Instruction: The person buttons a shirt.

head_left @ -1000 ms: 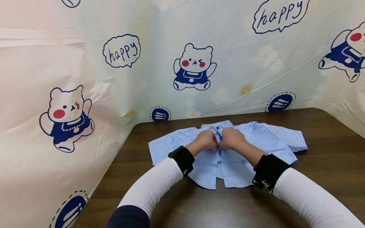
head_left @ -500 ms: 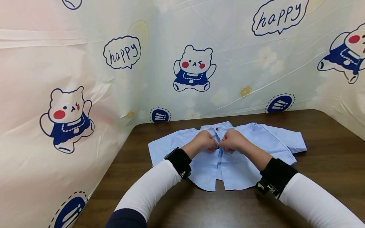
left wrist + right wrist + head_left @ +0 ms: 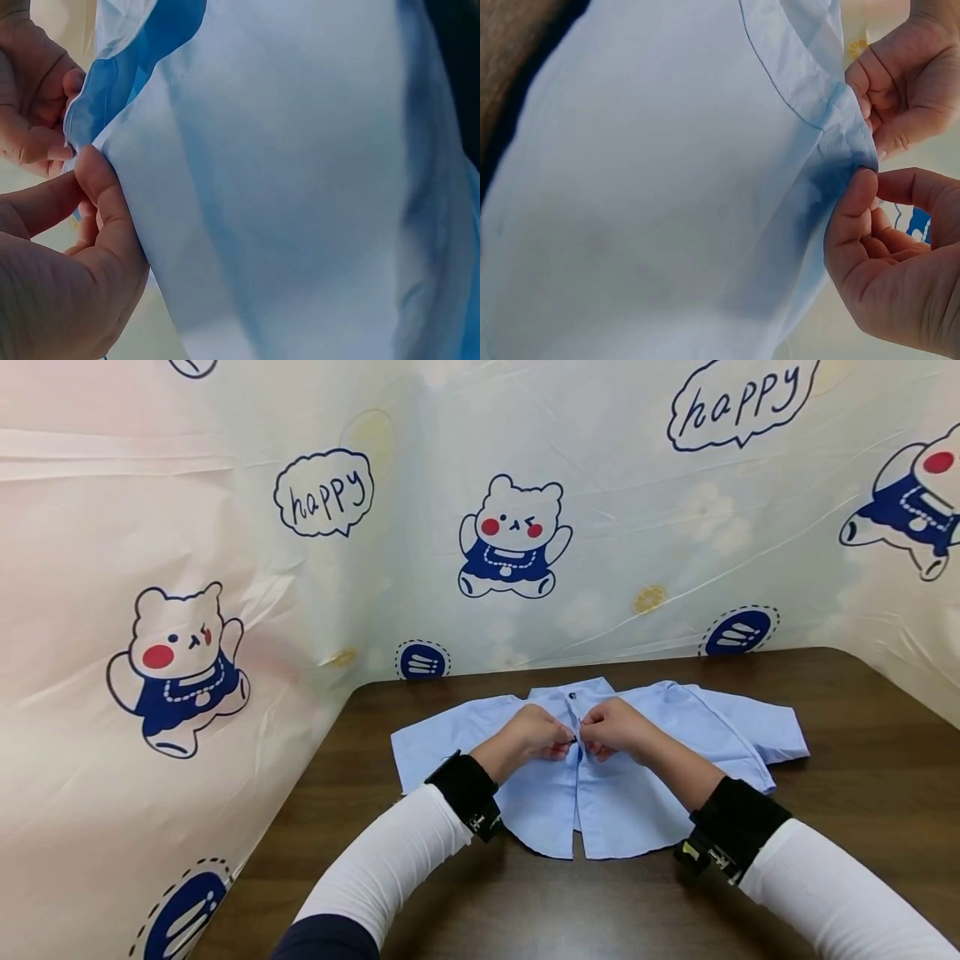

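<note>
A light blue short-sleeved shirt (image 3: 630,810) lies spread on the brown table, collar toward the far side. A dark button (image 3: 572,696) sits near the collar. Over the middle of the front opening, both hands meet with their fingertips close together. My left hand (image 3: 534,732) pinches one front edge between thumb and finger; in the left wrist view that hand (image 3: 75,262) has the blue cloth (image 3: 285,187) at its fingertips. The other front edge is pinched by my right hand (image 3: 613,728), also seen as a hand (image 3: 900,255) in the right wrist view. The fingers hide the cloth between them.
The wooden table (image 3: 570,910) extends around the shirt on all sides. Behind it and to the left hangs a pale curtain (image 3: 420,568) printed with bears and lettering. Black wrist bands (image 3: 463,795) sit over white sleeves (image 3: 397,852) on both arms.
Both hands stay at the front opening with small finger shifts. My right forearm has swung slightly right. The gap between the two front panels at the hem has narrowed.
</note>
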Tool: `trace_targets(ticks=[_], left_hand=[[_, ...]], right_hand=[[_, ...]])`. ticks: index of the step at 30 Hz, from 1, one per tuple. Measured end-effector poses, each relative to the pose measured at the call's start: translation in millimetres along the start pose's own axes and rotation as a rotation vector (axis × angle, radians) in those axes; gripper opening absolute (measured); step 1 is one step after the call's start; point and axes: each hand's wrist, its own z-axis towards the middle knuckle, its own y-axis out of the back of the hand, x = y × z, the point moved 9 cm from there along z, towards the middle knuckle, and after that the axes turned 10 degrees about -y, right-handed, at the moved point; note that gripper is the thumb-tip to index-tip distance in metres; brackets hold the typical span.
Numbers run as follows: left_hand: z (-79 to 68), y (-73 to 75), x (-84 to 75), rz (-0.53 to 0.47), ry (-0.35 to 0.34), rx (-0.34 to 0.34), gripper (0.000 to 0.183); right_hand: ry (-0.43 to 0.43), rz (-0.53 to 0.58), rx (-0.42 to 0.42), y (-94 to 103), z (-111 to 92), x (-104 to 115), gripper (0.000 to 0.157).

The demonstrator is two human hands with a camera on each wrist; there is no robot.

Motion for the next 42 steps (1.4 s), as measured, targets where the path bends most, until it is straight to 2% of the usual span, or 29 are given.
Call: trace_targets(ticks=[7, 11, 14, 17, 20, 24, 34, 42], left_hand=[[2.0, -2.4, 0.7, -0.004, -0.020, 0.030, 0.010], [0.9, -3.0, 2.3, -0.015, -0.021, 0.018, 0.010], [0.5, -2.4, 2.9, -0.078, -0.018, -0.019, 0.008], [0.3, -1.6, 2.3, -0.115, -0.014, -0.050, 0.015], [0.2, -0.2, 1.6, -0.113, -0.006, -0.079, 0.019], [-0.7, 2.6, 2.5, -0.067, -0.009, -0.115, 0.010], [-3.3, 2.2, 2.7, 0.005, -0.068, -0.096, 0.012], [-2.0, 1.4, 2.5, -0.043, -0.087, -0.086, 0.008]], right_hand=[[0.002, 0.098, 0.072, -1.7, 2.6, -2.9, 0.022], [0.023, 0.106, 0.090, -3.1, 2.2, -5.2, 0.018], [0.047, 0.084, 0.078, -2.9, -0.4, -3.8, 0.015], [0.069, 0.051, 0.057, -2.9, -3.7, 0.1, 0.013], [0.069, 0.023, 0.027, -3.1, -4.4, 1.8, 0.011], [0.054, 0.000, -0.006, -3.8, -2.2, 0.1, 0.009], [0.049, -0.011, -0.024, -4.2, -3.0, -4.0, 0.013], [-0.014, 0.013, -0.044, -1.0, -4.2, -9.1, 0.019]])
